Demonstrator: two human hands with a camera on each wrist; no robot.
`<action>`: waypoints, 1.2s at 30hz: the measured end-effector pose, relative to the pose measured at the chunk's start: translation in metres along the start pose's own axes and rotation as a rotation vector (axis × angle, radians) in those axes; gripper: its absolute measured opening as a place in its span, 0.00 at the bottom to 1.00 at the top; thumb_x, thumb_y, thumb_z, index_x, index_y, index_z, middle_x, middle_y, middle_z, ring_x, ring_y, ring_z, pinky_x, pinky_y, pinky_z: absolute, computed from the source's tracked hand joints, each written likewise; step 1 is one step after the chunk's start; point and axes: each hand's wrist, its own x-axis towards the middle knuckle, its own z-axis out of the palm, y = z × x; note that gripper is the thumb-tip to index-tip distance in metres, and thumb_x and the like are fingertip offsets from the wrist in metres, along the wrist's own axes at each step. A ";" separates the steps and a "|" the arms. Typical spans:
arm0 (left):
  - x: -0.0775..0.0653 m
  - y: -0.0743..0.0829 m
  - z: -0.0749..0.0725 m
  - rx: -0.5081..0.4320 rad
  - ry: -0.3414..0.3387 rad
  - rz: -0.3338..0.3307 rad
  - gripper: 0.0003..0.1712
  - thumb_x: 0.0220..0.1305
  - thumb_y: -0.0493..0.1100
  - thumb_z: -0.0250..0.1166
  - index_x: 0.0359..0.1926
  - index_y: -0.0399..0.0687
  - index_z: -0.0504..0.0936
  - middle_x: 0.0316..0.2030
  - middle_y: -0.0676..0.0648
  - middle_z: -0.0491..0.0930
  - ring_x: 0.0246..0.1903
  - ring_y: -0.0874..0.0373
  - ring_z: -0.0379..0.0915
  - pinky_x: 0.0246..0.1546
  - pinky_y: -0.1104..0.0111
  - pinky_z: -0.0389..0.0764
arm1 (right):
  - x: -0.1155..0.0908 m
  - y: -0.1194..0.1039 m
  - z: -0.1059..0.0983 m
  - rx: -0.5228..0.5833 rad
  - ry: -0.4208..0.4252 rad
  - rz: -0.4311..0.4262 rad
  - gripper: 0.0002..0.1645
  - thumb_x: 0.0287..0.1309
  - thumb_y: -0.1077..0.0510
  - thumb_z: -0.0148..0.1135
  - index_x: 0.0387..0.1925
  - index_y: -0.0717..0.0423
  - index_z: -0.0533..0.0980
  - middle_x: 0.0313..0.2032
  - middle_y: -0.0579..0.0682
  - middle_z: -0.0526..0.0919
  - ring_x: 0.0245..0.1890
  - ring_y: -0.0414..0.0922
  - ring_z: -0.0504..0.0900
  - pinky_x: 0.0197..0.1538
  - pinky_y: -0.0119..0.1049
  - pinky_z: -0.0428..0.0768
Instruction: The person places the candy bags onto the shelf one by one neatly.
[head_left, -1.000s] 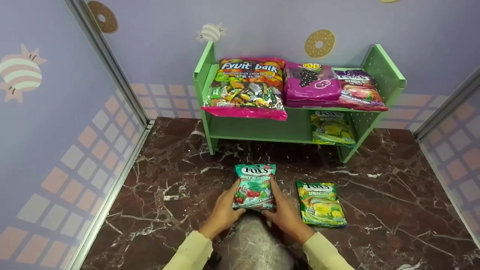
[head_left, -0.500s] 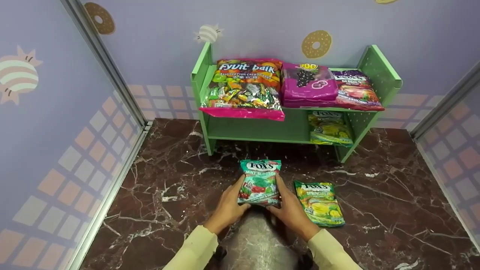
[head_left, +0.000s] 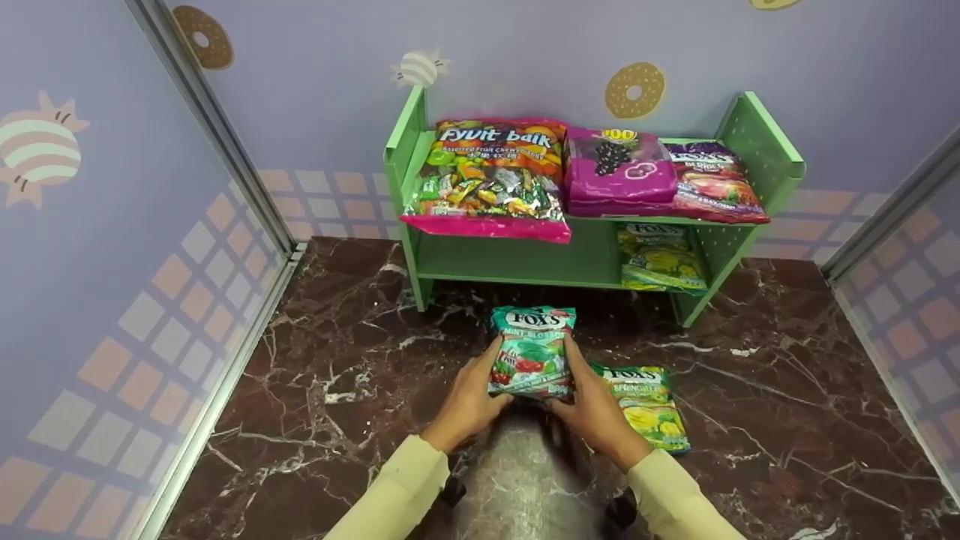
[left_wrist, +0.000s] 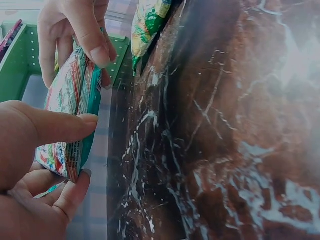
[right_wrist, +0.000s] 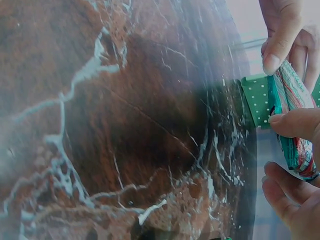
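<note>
A teal Fox's Mint Blossom candy bag (head_left: 531, 352) is held between both hands in front of the shelf, its printed face up. My left hand (head_left: 469, 397) grips its left edge and my right hand (head_left: 596, 409) its right edge. In the left wrist view the thumb lies along one side of the candy bag (left_wrist: 75, 110), with fingers bent under it. The right wrist view has the same bag (right_wrist: 295, 117) pinched at both ends. Partly behind my right hand, a yellow-green Fox's candy bag (head_left: 652, 412) lies on the dark marble surface.
A green two-tier shelf (head_left: 517, 262) stands against the back wall. On top sit a Fyuit baik bag (head_left: 487, 180), a purple grape candy pack (head_left: 619, 172) and a Fox's Berries bag (head_left: 712, 184). Another yellow-green Fox's bag (head_left: 660, 259) lies on the lower tier's right side.
Both hands have carried the teal candy bag rightward and a little toward the shelf. My right hand now overlaps part of the yellow-green bag on the marble.
</note>
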 end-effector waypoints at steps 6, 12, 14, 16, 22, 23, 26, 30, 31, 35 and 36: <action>0.008 0.006 -0.002 0.003 -0.010 0.000 0.52 0.55 0.37 0.72 0.76 0.49 0.52 0.62 0.36 0.70 0.61 0.41 0.68 0.59 0.51 0.73 | 0.004 0.000 -0.007 -0.012 0.011 -0.012 0.63 0.54 0.61 0.70 0.77 0.44 0.38 0.74 0.56 0.54 0.67 0.54 0.68 0.59 0.50 0.75; 0.016 0.013 -0.004 0.002 -0.021 0.013 0.52 0.56 0.37 0.71 0.76 0.50 0.51 0.66 0.39 0.68 0.63 0.42 0.66 0.61 0.51 0.72 | 0.009 -0.002 -0.017 -0.038 0.007 -0.017 0.63 0.53 0.62 0.70 0.77 0.44 0.38 0.75 0.56 0.52 0.69 0.55 0.64 0.60 0.51 0.75; 0.018 0.015 -0.004 0.000 -0.027 0.017 0.52 0.57 0.38 0.71 0.76 0.50 0.50 0.69 0.41 0.65 0.65 0.43 0.64 0.61 0.52 0.72 | 0.011 -0.002 -0.019 -0.043 0.005 -0.025 0.63 0.53 0.62 0.70 0.77 0.45 0.38 0.75 0.56 0.52 0.69 0.55 0.65 0.60 0.51 0.75; 0.020 0.017 -0.005 -0.008 -0.030 0.017 0.52 0.57 0.38 0.70 0.76 0.50 0.49 0.71 0.42 0.62 0.66 0.43 0.63 0.62 0.51 0.72 | 0.013 -0.003 -0.022 -0.042 0.006 -0.028 0.63 0.53 0.62 0.70 0.77 0.46 0.38 0.75 0.56 0.52 0.68 0.55 0.67 0.59 0.50 0.76; 0.028 0.022 -0.005 -0.005 -0.035 0.004 0.52 0.58 0.37 0.70 0.76 0.52 0.49 0.70 0.42 0.63 0.66 0.43 0.62 0.62 0.52 0.72 | 0.018 -0.003 -0.029 0.003 0.003 -0.019 0.63 0.54 0.64 0.69 0.77 0.43 0.36 0.75 0.56 0.53 0.63 0.54 0.72 0.52 0.48 0.79; 0.030 0.023 -0.005 -0.004 -0.035 0.005 0.52 0.58 0.37 0.70 0.76 0.51 0.50 0.70 0.41 0.63 0.66 0.43 0.63 0.62 0.52 0.72 | 0.019 -0.003 -0.030 -0.001 0.007 -0.021 0.63 0.54 0.64 0.69 0.77 0.43 0.36 0.75 0.56 0.52 0.64 0.54 0.71 0.53 0.48 0.79; 0.036 0.026 -0.005 -0.006 -0.036 0.005 0.52 0.57 0.37 0.70 0.76 0.51 0.50 0.70 0.42 0.63 0.67 0.43 0.62 0.62 0.52 0.72 | 0.023 -0.002 -0.034 -0.017 0.018 -0.026 0.63 0.54 0.64 0.69 0.77 0.43 0.36 0.75 0.56 0.51 0.66 0.55 0.69 0.55 0.50 0.78; 0.042 0.028 -0.004 -0.013 -0.040 0.015 0.52 0.57 0.36 0.70 0.76 0.51 0.49 0.72 0.43 0.60 0.68 0.44 0.61 0.63 0.53 0.71 | 0.026 -0.001 -0.038 -0.049 0.022 -0.039 0.63 0.54 0.64 0.69 0.77 0.44 0.36 0.76 0.56 0.50 0.67 0.56 0.68 0.57 0.52 0.77; 0.043 0.028 -0.004 -0.015 -0.040 0.019 0.52 0.57 0.36 0.70 0.76 0.50 0.49 0.72 0.43 0.59 0.68 0.44 0.60 0.63 0.54 0.71 | 0.027 0.000 -0.039 -0.056 0.024 -0.041 0.63 0.54 0.63 0.69 0.77 0.44 0.36 0.75 0.56 0.50 0.67 0.56 0.68 0.57 0.52 0.77; 0.048 0.030 -0.003 -0.006 -0.032 0.031 0.52 0.57 0.36 0.70 0.76 0.49 0.50 0.71 0.42 0.61 0.67 0.44 0.62 0.63 0.53 0.70 | 0.030 0.000 -0.043 -0.063 0.026 -0.043 0.63 0.54 0.63 0.69 0.77 0.44 0.36 0.76 0.55 0.50 0.69 0.56 0.64 0.59 0.52 0.75; 0.049 0.031 -0.003 -0.005 -0.032 0.029 0.52 0.57 0.36 0.70 0.76 0.48 0.50 0.71 0.42 0.61 0.67 0.44 0.62 0.63 0.53 0.70 | 0.030 0.000 -0.044 -0.062 0.025 -0.042 0.63 0.54 0.63 0.69 0.77 0.44 0.36 0.76 0.55 0.49 0.69 0.56 0.64 0.59 0.52 0.75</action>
